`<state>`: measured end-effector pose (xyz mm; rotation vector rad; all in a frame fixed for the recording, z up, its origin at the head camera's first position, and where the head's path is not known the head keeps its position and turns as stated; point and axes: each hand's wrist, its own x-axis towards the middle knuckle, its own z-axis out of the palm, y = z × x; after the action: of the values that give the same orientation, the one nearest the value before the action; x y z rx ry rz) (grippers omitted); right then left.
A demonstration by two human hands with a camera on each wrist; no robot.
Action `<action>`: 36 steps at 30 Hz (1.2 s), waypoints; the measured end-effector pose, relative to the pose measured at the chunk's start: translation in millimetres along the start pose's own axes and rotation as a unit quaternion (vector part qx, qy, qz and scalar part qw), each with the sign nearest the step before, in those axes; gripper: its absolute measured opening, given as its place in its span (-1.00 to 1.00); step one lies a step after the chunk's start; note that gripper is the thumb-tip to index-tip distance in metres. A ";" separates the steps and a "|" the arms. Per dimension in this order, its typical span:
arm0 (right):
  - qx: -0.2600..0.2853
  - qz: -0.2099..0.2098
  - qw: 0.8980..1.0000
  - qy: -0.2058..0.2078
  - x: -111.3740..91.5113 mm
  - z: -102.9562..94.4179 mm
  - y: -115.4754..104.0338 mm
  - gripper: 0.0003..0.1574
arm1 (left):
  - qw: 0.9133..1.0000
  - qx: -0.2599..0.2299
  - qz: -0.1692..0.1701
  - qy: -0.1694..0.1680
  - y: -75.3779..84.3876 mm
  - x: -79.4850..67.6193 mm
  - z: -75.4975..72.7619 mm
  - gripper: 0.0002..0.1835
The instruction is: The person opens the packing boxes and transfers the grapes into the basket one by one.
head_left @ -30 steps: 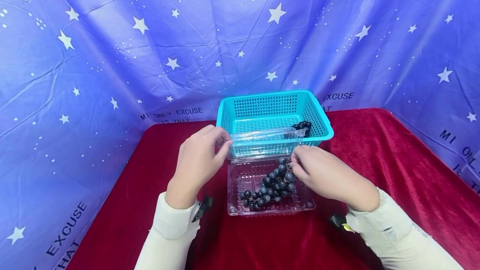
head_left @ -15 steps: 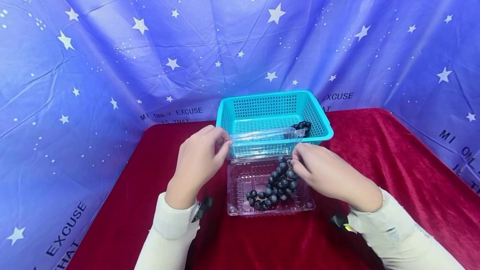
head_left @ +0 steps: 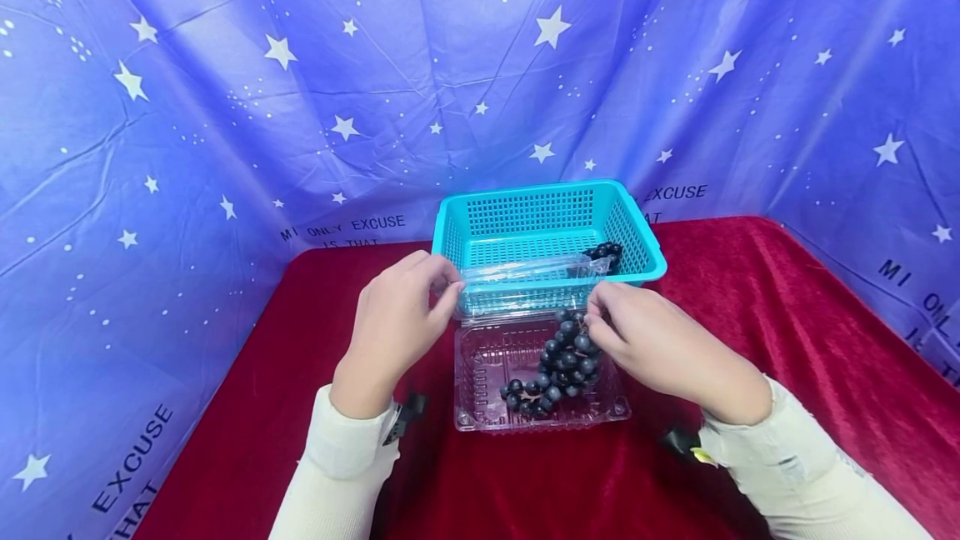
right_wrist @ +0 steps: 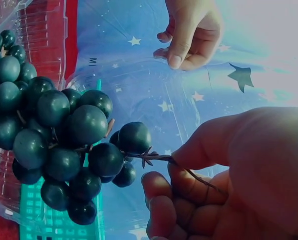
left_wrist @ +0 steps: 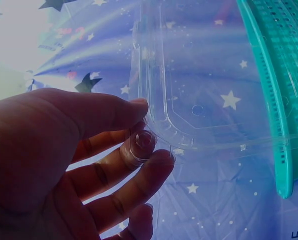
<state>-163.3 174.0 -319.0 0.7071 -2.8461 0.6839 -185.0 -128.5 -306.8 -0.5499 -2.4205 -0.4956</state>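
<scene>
My right hand (head_left: 637, 340) pinches the brown stem (right_wrist: 161, 157) of a bunch of dark grapes (head_left: 566, 361) between thumb and forefinger. The bunch hangs down into the right part of a clear plastic clamshell box (head_left: 480, 357). Its upright lid (head_left: 517, 272) is raised at the back, and my left hand (head_left: 401, 315) pinches the lid's left corner. In the left wrist view the thumb (left_wrist: 139, 107) and fingers grip the lid's rounded corner tab (left_wrist: 143, 139). The left hand (right_wrist: 193, 40) also shows at the top of the right wrist view.
Behind the clamshell stands a turquoise plastic basket (head_left: 652, 250), seen partly through the lid. More dark grapes (head_left: 606, 252) lie in its right end. A red velvet cloth (head_left: 712, 290) covers the table, with a blue star-patterned curtain (head_left: 405, 65) behind and at the sides.
My right hand has shifted slightly right and up with the stem. The grape bunch has swung right and bunched up, its lower tip drawn away from the box's left side. My left hand keeps still.
</scene>
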 end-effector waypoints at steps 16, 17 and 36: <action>0.008 -0.008 1.000 0.017 0.1 -3.3 -0.3 -0.87 | 1.000 -0.002 -0.009 -0.012 0.5 0.1 -1.1 -0.97; 0.009 -0.007 1.000 0.017 -0.2 -3.7 -0.4 -0.88 | 1.000 -0.002 -0.009 -0.012 0.8 0.1 -1.3 -0.97; 0.011 0.006 0.999 0.041 -2.7 -12.0 -2.3 -0.92 | 1.000 0.002 -0.008 -0.008 0.5 -0.2 -0.6 -0.96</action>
<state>-159.7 178.8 -308.0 0.6502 -2.7745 0.7299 -184.3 -128.4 -306.3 -0.5341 -2.4429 -0.4953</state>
